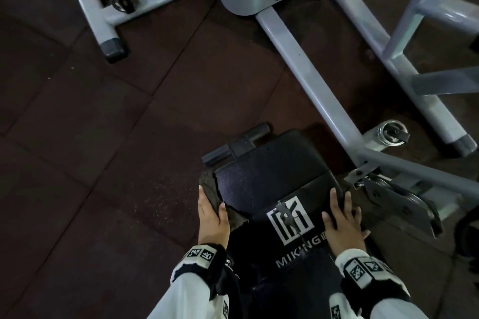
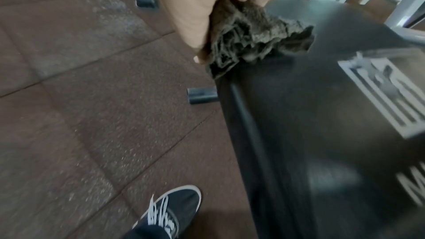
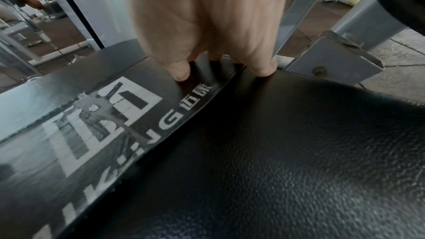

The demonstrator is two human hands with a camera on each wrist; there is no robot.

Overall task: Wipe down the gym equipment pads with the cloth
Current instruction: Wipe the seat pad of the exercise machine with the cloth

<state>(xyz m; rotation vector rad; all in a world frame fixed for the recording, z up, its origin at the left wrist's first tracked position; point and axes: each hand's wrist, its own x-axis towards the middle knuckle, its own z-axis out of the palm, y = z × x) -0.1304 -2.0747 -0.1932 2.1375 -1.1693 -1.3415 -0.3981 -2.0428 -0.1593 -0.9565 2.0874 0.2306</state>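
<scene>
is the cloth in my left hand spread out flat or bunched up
Bunched up. The cloth shows crumpled folds in the left wrist view, gripped by the left hand against the pad's left edge.

Your left hand (image 2: 195, 6) grips the crumpled dark cloth (image 2: 248, 41) against the black pad's (image 2: 310, 115) left edge; your sneaker (image 2: 170, 212) stands on the floor tiles (image 2: 80, 97).
</scene>
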